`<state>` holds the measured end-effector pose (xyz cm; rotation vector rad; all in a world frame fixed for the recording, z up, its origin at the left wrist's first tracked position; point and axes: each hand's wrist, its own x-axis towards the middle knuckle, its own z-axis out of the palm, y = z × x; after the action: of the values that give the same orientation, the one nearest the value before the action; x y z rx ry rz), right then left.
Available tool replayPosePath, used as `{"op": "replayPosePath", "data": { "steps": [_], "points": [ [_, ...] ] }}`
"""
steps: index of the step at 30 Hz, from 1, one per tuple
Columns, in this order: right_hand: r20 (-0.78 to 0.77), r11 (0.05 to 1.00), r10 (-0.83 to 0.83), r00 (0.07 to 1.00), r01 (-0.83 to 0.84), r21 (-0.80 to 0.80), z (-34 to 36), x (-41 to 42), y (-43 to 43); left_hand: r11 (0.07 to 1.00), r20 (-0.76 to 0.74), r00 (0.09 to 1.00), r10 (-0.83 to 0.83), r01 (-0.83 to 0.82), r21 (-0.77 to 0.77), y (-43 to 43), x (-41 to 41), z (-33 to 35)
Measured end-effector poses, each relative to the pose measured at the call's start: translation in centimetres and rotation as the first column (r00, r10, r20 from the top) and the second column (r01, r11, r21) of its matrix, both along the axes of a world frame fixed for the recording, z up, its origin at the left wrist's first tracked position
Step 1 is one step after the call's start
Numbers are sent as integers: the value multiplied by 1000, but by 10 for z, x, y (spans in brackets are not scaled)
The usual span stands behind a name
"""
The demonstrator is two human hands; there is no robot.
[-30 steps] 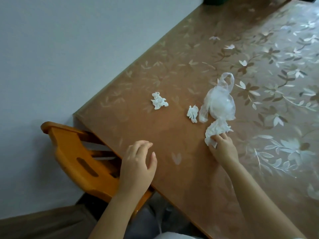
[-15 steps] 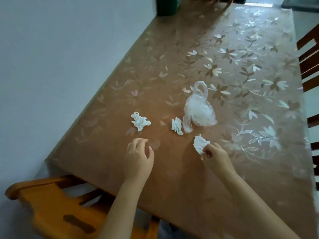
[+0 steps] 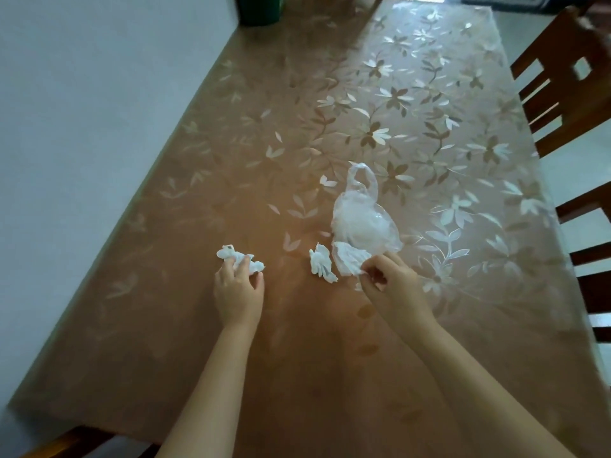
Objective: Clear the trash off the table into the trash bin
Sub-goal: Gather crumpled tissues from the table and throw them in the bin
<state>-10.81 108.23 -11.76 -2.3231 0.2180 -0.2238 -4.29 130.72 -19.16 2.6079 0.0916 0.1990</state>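
Note:
On the brown flowered table lie three crumpled white tissues and a clear plastic bag. My left hand rests on the left tissue, fingers curled over it. My right hand pinches the right tissue, which sits just below the bag. A third tissue lies loose between the two hands. A dark green container stands at the table's far left corner, cut off by the frame's top edge.
A pale wall runs along the table's left edge. Dark wooden chairs stand along the right side. An orange wooden chair shows at the near left corner.
My left hand has reached forward onto the left tissue. My right hand, holding its tissue, has moved up against the bag. The view has lifted along the table.

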Motion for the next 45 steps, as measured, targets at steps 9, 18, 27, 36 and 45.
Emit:
{"op": "replayPosePath", "data": {
  "steps": [9,18,27,36,45],
  "points": [
    [-68,998,-65,996,65,3,-9,-25,4,997,-38,997,-72,71,-27,4,-14,-12],
    [-79,990,-128,989,131,42,-8,-83,14,956,-191,963,-192,139,-259,0,-70,-6],
    [-37,953,-303,952,304,10,10,-169,0,844,-154,887,-434,342,-413,-40,-128,46],
    [122,853,-508,853,518,-67,41,-256,-43,639,116,737,-666,643,-422,-106,-204,109],
    [177,736,-637,750,660,-149,64,-397,-127,464,234,550,-802,819,-337,-220,-309,141]
  ]
}}
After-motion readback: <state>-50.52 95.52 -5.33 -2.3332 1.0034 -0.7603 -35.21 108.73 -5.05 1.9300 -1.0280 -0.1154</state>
